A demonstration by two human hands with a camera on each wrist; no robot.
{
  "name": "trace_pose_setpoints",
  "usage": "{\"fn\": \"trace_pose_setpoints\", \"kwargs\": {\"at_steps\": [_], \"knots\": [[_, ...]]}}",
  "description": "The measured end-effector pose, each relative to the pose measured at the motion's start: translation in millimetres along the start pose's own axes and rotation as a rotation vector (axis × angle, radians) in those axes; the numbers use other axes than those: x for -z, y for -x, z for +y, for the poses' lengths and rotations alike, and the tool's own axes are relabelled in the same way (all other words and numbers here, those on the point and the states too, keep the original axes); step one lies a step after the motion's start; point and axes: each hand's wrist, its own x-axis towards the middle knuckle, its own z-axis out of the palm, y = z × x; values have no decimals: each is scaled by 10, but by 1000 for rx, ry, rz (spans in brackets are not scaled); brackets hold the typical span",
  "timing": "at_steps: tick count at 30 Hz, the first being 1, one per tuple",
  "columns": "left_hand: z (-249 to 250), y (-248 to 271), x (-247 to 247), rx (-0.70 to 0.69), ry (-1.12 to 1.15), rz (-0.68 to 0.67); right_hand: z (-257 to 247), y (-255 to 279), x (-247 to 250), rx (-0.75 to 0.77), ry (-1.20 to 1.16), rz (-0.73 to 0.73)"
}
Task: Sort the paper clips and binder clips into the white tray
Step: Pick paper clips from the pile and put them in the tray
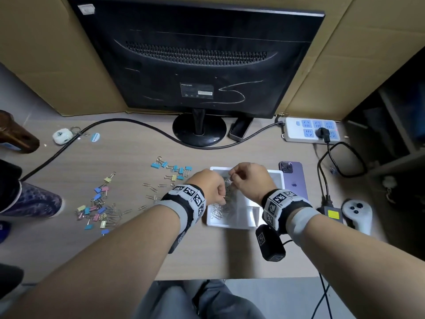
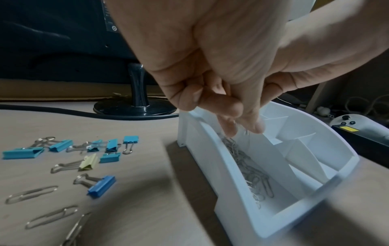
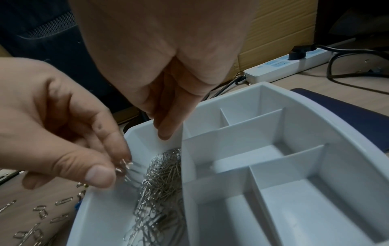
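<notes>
A black monitor (image 1: 195,58) stands at the back of the desk (image 1: 128,245), its rear side turned this way, with cardboard (image 1: 46,54) behind it. To the right lie a white power strip (image 1: 310,132), a purple phone (image 1: 295,180) and a white game controller (image 1: 358,215).

The white tray (image 1: 274,178) sits on the desk just left of the phone, almost touching it. It is split into compartments — the long one on its left side holds a pile of silver paper clips (image 3: 162,179), while the others on the right show only bare plastic.

Both hands hang over that left compartment. The left hand (image 1: 210,185) has thumb and fingertips (image 3: 101,176) pressed together, pinching a few paper clips just above the pile. The right hand (image 1: 248,178) is beside it, farther back over the tray, fingers curled down; from the right wrist view its fingertips (image 3: 166,131) point into the compartment, but I cannot tell whether anything is held between them.

Left of the tray, a cluster of blue binder clips (image 1: 174,169) with a yellow one among them lies on the desk, with loose paper clips (image 1: 150,187) nearer the edge. Further left — well apart from the tray — is a mixed heap (image 1: 99,210) of coloured binder clips and paper clips.
</notes>
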Motion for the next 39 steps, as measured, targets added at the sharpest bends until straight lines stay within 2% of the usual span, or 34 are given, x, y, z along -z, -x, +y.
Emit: {"fn": "trace_pose_setpoints", "kwargs": {"at_steps": [5, 11, 15, 17, 20, 23, 27, 35, 39], "knots": [[-109, 52, -4, -23, 30, 15, -98, -54, -15, 30, -58, 33], [-563, 366, 96, 84, 71, 184, -502, -169, -263, 66, -76, 34], [-1160, 713, 135, 276, 69, 301, -850, -246, -637, 94, -51, -71], [-1475, 910, 106, 366, 64, 316, -984, -261, -873, 130, 39, -145], [-1791, 1127, 33, 425, 54, 307, -1071, -230, -1160, 166, 183, -277], [-1954, 1196, -66, 421, 83, 285, -1085, -218, -1348, 158, 293, -314], [-2025, 1114, -186, 381, 127, 274, -1076, -271, -1495, 134, 370, -243], [-2077, 887, -250, 284, 212, 287, -1043, -331, -1618, 113, 369, -218], [-2094, 768, -211, 255, 145, 299, -1011, -328, -1659, 107, 373, -212]]}}
